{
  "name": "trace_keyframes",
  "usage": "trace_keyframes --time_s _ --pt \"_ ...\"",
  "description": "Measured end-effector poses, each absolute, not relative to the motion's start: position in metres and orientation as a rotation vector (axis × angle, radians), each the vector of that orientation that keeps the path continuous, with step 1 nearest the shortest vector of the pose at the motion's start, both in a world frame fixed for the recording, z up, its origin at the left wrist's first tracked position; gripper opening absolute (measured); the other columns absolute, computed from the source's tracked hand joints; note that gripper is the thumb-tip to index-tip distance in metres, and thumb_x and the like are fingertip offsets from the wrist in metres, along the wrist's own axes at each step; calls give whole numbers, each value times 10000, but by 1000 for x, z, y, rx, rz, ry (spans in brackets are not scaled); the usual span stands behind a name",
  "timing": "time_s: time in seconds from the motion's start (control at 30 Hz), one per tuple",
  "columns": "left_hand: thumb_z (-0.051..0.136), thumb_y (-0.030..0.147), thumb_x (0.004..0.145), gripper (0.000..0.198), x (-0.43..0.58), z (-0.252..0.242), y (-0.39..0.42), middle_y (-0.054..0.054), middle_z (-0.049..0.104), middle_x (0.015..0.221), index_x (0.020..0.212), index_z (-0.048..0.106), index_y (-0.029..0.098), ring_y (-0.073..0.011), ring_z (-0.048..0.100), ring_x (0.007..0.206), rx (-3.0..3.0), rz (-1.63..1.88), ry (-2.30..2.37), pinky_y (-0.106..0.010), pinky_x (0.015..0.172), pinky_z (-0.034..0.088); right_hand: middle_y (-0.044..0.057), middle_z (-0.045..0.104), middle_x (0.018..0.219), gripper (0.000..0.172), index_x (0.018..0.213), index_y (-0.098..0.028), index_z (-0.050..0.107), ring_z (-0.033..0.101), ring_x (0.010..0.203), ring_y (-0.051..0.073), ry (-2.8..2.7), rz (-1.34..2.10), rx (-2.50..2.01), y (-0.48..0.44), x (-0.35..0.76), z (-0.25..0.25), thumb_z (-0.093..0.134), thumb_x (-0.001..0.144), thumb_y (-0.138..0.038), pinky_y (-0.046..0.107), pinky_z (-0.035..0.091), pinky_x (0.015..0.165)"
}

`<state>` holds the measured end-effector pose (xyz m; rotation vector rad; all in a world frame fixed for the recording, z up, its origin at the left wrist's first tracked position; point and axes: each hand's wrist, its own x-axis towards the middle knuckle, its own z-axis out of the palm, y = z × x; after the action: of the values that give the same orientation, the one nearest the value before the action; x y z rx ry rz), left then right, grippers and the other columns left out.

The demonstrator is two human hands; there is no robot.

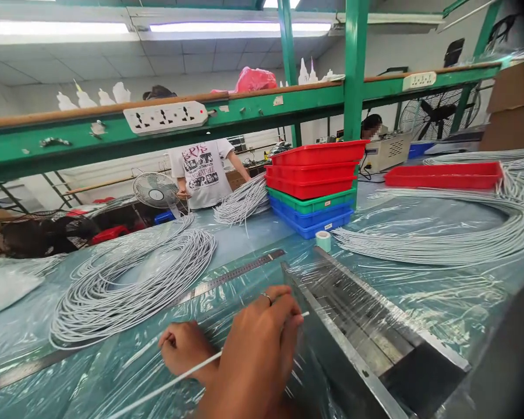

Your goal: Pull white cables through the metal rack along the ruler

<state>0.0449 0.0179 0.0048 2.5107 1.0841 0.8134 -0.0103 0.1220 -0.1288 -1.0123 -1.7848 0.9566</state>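
My left hand [257, 340], with a ring on one finger, is in front at the lower middle. Its fingers are closed round a thin white cable [166, 387], whose end pokes out to the right. The cable slants down to the bottom left edge. Behind it, my right hand [186, 349] is curled into a fist with its wrist partly hidden by the left hand; nothing shows in it. A large coil of grey-white cables [135, 285] lies to the left. Just right of my hands stands a metal trough [340, 343] under clear film.
A steel ruler [240, 269] lies on the plastic-covered table. Stacked red, green and blue trays [312, 189] stand beyond, with a tape roll [323, 241] at their foot. More cables [445, 244] curve at right near a red tray [443, 174]. A person [205, 174] handles cables opposite.
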Motion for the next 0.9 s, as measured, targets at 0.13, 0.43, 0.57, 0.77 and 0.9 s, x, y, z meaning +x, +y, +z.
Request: trace_keyframes --time_s 0.13,0.43,0.57,0.77,0.9 --pt "406 226 966 197 53 -14 12 3 615 1104 877 581 227 -244 552 1160 2439 991 1076 -355 878 483 -12 619 744 167 853 -219 657 591 779 162 -1810 953 -1006 118 -43 -129 540 831 -101 197 428 640" --pt "380 284 950 224 59 -21 8 6 622 1126 837 564 224 -291 606 1046 2417 1027 1149 -448 833 521 30 701 781 240 831 -141 707 629 704 130 -1839 958 -899 114 -51 -123 522 752 -13 178 410 613" --pt "364 266 942 219 59 -20 7 -12 609 1167 837 547 206 -294 623 990 2425 974 1162 -453 813 526 40 705 778 259 851 -128 710 635 701 127 -1841 961 -896 111 -49 -121 509 752 2 169 398 594" --pt "403 268 963 189 58 -15 4 3 590 1216 885 566 211 -257 638 893 2411 845 1193 -442 861 517 43 707 790 261 844 -129 703 638 719 128 -1842 944 -901 109 -51 -122 504 755 15 174 398 613" --pt "388 279 962 208 59 -19 4 2 607 1178 884 570 215 -254 637 824 2400 893 1221 -477 827 524 39 704 785 259 821 -136 697 633 726 132 -1853 938 -900 108 -51 -120 503 751 21 185 396 632"
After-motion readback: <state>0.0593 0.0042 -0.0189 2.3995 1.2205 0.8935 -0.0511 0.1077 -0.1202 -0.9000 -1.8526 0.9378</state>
